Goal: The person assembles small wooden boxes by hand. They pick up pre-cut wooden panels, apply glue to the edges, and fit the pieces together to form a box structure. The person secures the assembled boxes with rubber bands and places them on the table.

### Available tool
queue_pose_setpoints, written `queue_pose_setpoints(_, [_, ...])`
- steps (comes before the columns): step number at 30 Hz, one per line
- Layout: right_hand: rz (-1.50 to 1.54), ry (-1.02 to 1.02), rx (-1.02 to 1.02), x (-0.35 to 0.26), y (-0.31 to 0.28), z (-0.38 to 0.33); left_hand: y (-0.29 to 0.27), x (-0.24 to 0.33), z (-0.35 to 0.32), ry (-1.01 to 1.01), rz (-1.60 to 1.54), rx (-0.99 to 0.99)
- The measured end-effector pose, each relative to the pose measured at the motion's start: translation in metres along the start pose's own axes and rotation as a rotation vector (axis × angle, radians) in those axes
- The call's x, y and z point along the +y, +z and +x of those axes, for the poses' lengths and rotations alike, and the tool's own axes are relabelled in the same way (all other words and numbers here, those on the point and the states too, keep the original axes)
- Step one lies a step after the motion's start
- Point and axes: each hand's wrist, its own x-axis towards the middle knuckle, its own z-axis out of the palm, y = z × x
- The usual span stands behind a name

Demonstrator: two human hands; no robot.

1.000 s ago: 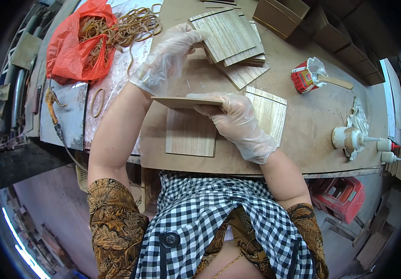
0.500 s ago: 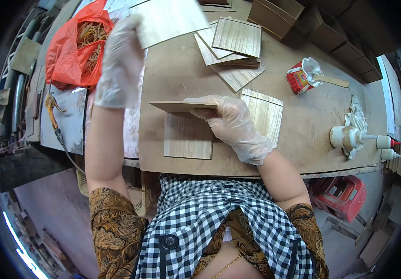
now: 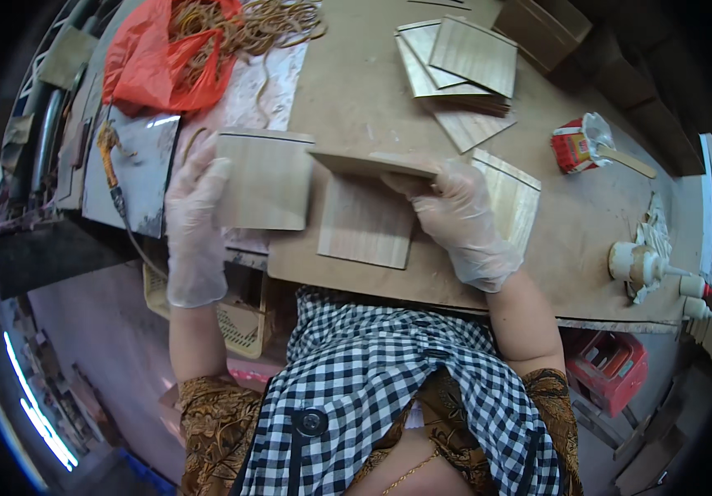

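My left hand [image 3: 199,219], in a thin clear glove, grips the left edge of a pale wooden panel [image 3: 266,182] with a dark groove along its far edge. My right hand [image 3: 467,219], gloved alike, is closed on the end of a second wooden panel [image 3: 372,163], which is tilted so mostly its edge shows. Beneath that one, another wooden panel [image 3: 366,219] lies flat on the brown work board [image 3: 447,285]. Just right of my right hand lies a grooved panel [image 3: 509,194], partly hidden by the hand.
A fanned stack of wooden panels [image 3: 473,58] lies at the back. On the left is a red plastic bag [image 3: 161,70] of rubber bands [image 3: 265,25]. To the right are a red-and-white tub [image 3: 577,145] with a wooden stick and glue bottles [image 3: 633,260]. Brown boxes [image 3: 542,33] stand behind.
My left hand has come down and nearer with its panel, now beside the flat one. My right hand keeps its tilted panel. The whole view has shifted somewhat.
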Motion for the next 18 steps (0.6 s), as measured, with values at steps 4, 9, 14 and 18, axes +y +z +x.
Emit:
queue_pose_setpoints(4, [0.055, 0.055, 0.007, 0.001, 0.003, -0.002, 0.030, -0.002, -0.019, 0.054, -0.013, 0.043])
queue_pose_setpoints(9, [0.041, 0.049, 0.004, 0.001, 0.003, -0.001, 0.049, 0.017, -0.032, 0.017, 0.162, -0.007])
queue_pose_setpoints(14, [0.040, 0.041, 0.021, 0.004, 0.005, -0.002, 0.043, 0.021, -0.036, -0.046, 0.301, -0.072])
queue_pose_setpoints(18, [0.040, 0.032, 0.035, 0.005, 0.005, -0.002, 0.045, 0.029, -0.043, -0.061, 0.332, -0.079])
